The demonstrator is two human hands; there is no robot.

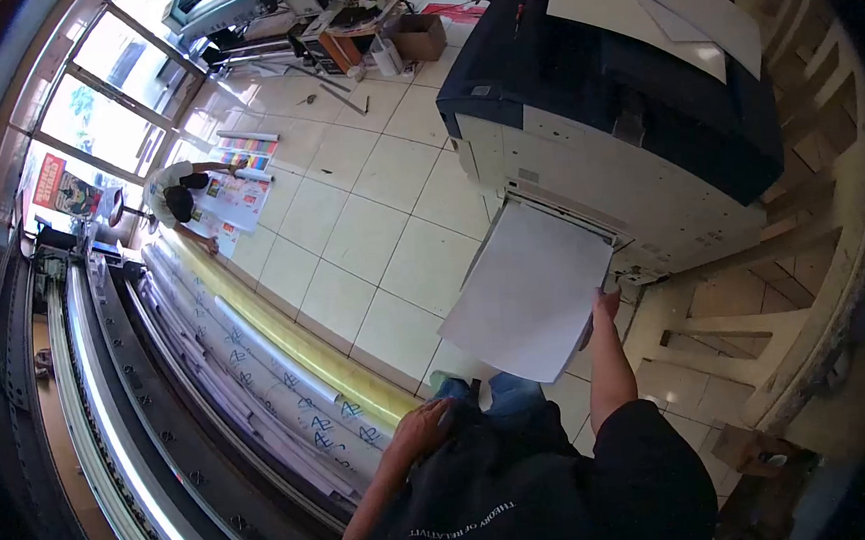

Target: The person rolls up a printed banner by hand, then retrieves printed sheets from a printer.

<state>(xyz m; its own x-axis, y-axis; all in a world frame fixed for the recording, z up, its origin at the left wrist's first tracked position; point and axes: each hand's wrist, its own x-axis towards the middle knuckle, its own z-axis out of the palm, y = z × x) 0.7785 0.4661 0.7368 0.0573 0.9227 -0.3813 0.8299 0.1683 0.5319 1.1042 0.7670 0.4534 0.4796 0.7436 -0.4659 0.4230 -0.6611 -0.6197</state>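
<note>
My right hand (605, 305) is at the right edge of a stack of large white paper (529, 288), its fingers closed around that edge and partly hidden. The paper lies on a pulled-out drawer (561, 213) low on a big dark blue and white printer (605, 148). Against the front of my black shirt rests my left hand (426, 429), fingers laid on the cloth, with nothing visible in it. Just beyond it ends a long yellowish roll (286, 325).
On the left stands a wide-format printing machine (126, 412) with several long rolls alongside. Another person (175, 196) bends over colourful printed sheets (241, 188) on the tiled floor (370, 239). A wooden frame (728, 340) stands to the right. A cardboard box (418, 38) sits farther back.
</note>
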